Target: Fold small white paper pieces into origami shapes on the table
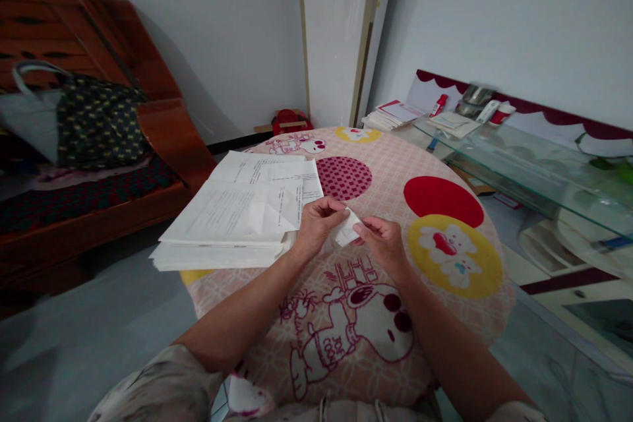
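Over the middle of a round table with a patterned cloth (376, 237), both hands pinch a small folded piece of white paper (347, 229). My left hand (319, 223) grips its upper left part between thumb and fingers. At its right edge, my right hand (383, 241) holds it with the thumb on top; some fingertips are hidden behind the paper. Just left of my left hand lies a stack of printed sheets (227, 211). On top of that stack rests a creased, folded white paper (270, 211).
A glass-topped cabinet (534, 165) stands to the right, carrying cups, a red tube (438, 105) and papers. Booklets (393, 114) lie beyond the table. On the left is a wooden bench (171, 145) with bags (96, 119). A tall white air conditioner (333, 46) stands behind.
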Available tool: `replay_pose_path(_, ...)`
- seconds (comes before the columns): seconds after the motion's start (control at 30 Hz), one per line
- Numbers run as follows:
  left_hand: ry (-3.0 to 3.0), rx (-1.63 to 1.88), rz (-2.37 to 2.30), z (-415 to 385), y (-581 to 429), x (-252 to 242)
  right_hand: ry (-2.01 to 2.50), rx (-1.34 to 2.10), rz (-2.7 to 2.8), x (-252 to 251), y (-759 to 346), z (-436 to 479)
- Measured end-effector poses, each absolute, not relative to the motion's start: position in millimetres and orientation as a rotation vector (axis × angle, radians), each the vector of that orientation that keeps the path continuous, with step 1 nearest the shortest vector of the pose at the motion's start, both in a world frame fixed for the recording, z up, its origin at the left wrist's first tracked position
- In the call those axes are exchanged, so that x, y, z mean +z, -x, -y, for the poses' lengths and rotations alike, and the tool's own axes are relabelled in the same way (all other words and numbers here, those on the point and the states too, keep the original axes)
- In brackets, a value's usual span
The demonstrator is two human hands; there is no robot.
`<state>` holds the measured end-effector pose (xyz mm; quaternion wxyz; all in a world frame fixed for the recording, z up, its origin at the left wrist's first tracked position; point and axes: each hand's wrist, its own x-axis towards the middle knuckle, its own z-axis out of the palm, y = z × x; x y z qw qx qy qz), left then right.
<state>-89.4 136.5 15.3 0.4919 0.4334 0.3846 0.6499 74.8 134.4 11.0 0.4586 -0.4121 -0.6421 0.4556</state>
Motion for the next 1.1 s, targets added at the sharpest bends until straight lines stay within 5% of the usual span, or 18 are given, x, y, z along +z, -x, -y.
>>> replay_pose_path(0.43, -0.98, 1.584, -1.003, -134.1, 86.3, 17.7, 1.018, 0.99, 1.709, 16.4, -75.6, -130.4)
replay_pose_path(0.63, -1.006, 1.469, -0.985, -134.7, 85.2, 18.2, 1.013, 1.184, 1.633, 10.3, -76.4, -136.2)
replay_pose_path(1.1, -0.975, 1.246, -0.876, -130.9, 83.3, 15.7, 1.071, 1.423, 0.876, -0.8, -80.1, -153.7)
